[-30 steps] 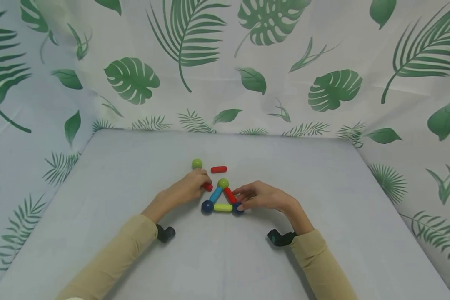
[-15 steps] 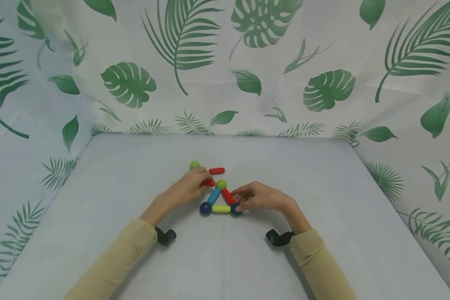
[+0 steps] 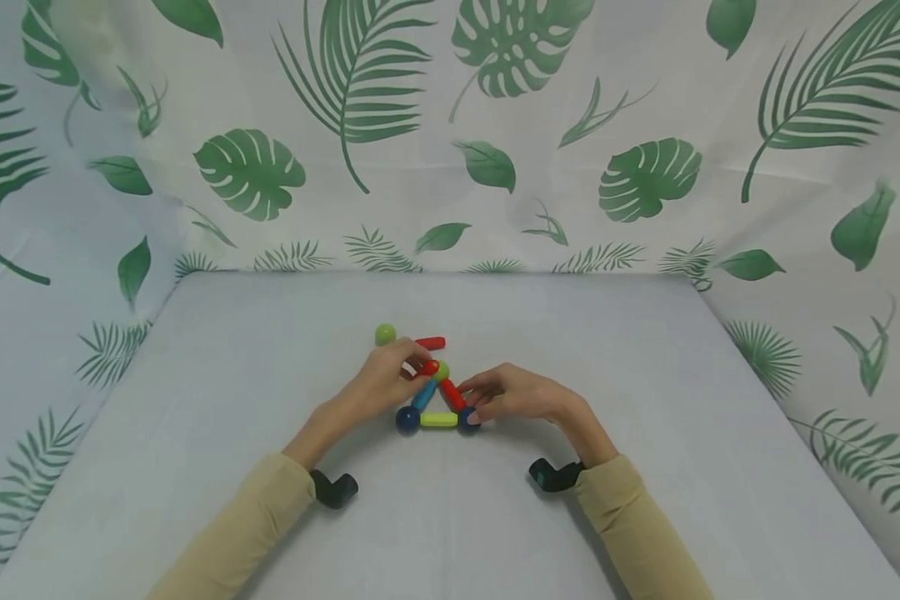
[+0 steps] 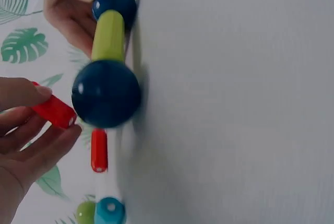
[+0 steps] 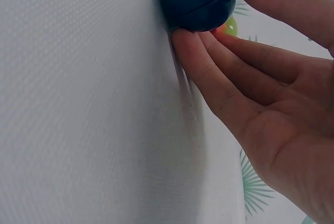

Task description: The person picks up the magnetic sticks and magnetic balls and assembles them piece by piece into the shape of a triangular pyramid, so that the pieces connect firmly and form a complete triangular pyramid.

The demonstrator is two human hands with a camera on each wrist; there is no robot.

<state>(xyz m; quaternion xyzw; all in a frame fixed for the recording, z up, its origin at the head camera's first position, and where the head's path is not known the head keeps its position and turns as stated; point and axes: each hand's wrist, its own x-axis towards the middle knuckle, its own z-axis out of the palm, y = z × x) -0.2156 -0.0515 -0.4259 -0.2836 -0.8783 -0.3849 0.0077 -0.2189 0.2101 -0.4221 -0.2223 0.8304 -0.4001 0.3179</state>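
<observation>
A flat triangle of magnetic balls and rods lies on the table, with a lime ball (image 3: 442,370) at the far corner and dark blue balls at the near left (image 3: 408,420) and near right (image 3: 468,419). Its sides are a light blue rod (image 3: 423,395), a red rod (image 3: 452,394) and a yellow-green rod (image 3: 438,419). My left hand (image 3: 385,379) pinches a loose red rod (image 4: 55,112) between thumb and fingers, its tip overlapping the lime ball in the head view. With thumb and fingertips my right hand (image 3: 521,393) holds the near right dark blue ball (image 5: 198,2).
Beyond my left hand lie another red rod (image 3: 431,342) and a lime ball (image 3: 386,335). Beside that ball, a light blue piece (image 4: 110,211) shows in the left wrist view. Leaf-printed cloth (image 3: 390,208) borders the white table (image 3: 450,517).
My left hand has brought its red rod right and slightly away from me, up to the far lime ball. My right hand stays at the dark blue ball. The head view has shifted slightly.
</observation>
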